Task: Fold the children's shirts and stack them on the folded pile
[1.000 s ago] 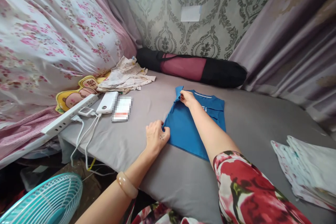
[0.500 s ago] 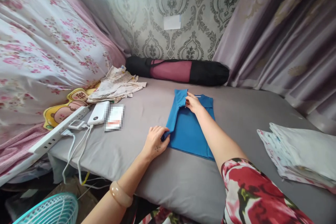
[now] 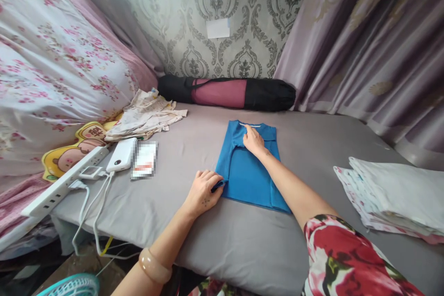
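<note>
A blue shirt (image 3: 248, 173) lies on the grey bed sheet with both sides folded in. The pale strip of its neckline faces the wall. My left hand (image 3: 204, 192) is closed on the shirt's near left corner, where a bit of cloth bunches between thumb and fingers. On the far part, just below the neckline, my right hand (image 3: 254, 141) rests on the cloth with its index finger stretched out. My right hand's other fingers are partly hidden.
Folded pale clothes (image 3: 391, 194) are stacked at the right. Crumpled clothes (image 3: 144, 113), a power bank (image 3: 122, 155) and a power strip (image 3: 65, 180) with cables lie left. A black-and-pink rolled bag (image 3: 218, 92) lies along the wall. The bed's near edge drops off.
My right hand has let go of the folded left flap and now rests on the shirt near the neckline. That flap lies flatter. My left hand still grips the near corner.
</note>
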